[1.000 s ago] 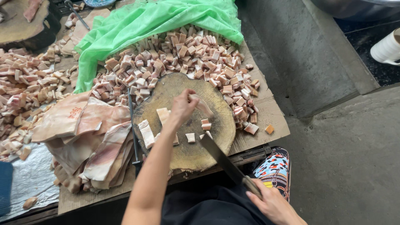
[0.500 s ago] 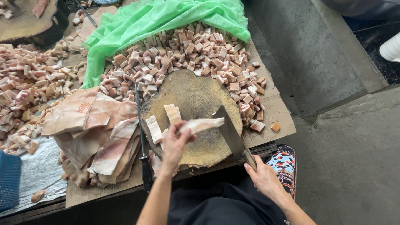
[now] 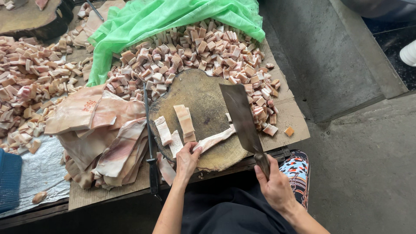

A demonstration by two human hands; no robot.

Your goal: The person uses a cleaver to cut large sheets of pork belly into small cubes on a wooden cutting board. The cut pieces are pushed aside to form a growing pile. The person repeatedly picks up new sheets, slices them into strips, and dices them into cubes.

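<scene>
The left hand [image 3: 187,159] pinches the near end of a long strip of pork skin [image 3: 215,139], fingers closed on it, and the strip lies across the near right part of the round wooden chopping block [image 3: 195,89]. The right hand [image 3: 275,187] is wrapped tight around the handle of a broad cleaver [image 3: 240,117], whose blade reaches over the block's right side, just beside the strip. Three more cut strips [image 3: 184,122] lie on the block left of the blade. Left of the block, a stack of uncut slabs [image 3: 99,130] rests on the tabletop [image 3: 86,196], with a second knife [image 3: 149,143] between them. Beyond the block lies a heap of diced pieces [image 3: 195,50], partly under a green plastic sheet [image 3: 173,15].
</scene>
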